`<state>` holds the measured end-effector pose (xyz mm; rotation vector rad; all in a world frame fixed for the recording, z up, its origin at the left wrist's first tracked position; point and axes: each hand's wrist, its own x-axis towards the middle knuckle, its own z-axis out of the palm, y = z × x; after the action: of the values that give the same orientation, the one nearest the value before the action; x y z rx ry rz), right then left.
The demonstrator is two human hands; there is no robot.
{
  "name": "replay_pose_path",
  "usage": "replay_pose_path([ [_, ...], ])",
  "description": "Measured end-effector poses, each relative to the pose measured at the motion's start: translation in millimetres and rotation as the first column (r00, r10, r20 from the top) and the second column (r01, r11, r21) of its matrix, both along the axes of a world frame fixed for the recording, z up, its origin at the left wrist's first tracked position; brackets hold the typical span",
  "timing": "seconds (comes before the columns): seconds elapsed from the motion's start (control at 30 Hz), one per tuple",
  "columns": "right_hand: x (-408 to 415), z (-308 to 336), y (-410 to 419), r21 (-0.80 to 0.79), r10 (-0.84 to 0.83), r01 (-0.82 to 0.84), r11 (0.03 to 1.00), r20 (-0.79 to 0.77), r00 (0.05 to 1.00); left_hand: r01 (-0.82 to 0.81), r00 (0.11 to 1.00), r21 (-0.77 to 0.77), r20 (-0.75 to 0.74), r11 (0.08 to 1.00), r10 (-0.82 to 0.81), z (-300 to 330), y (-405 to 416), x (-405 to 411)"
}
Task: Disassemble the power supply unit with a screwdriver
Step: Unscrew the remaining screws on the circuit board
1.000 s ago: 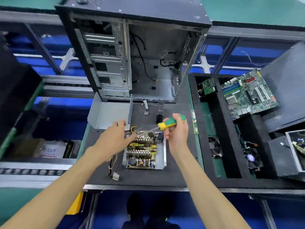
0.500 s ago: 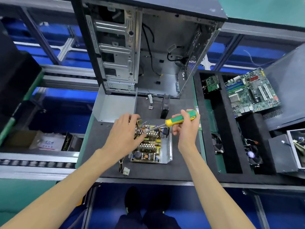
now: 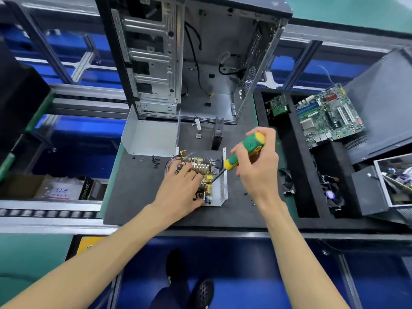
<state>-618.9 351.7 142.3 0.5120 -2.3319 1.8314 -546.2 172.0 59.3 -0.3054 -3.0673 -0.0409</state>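
Presently the right hand [image 3: 256, 168] grips the screwdriver [image 3: 243, 153], tip down in the power supply [image 3: 209, 184] before the computer case [image 3: 178, 63]; the left hand [image 3: 180, 190] presses flat on it. A slip could gouge the board.

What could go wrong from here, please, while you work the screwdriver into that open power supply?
The screwdriver tip sits among the components of the power supply unit; a slip could gouge the board. The left hand rests on that board, close to the tip, so a slip might jab a finger. Small loose screws lie on the mat behind the unit; a nudge could scatter them.
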Motion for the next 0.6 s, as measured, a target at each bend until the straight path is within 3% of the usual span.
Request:
replay_pose_path([
  [0.27, 31, -28, 13, 0.304, 0.137, -0.106, 0.947, -0.082, 0.987, 0.001, 0.996, 0.045, -0.093, 0.999, 0.003, -13, -5, 6],
  [0.6, 42, -56, 16, 0.337, 0.169, -0.153, 0.929, -0.018, 0.985, -0.013, 0.989, 0.126, -0.147, 0.992, 0.032, -21, -7, 8],
])
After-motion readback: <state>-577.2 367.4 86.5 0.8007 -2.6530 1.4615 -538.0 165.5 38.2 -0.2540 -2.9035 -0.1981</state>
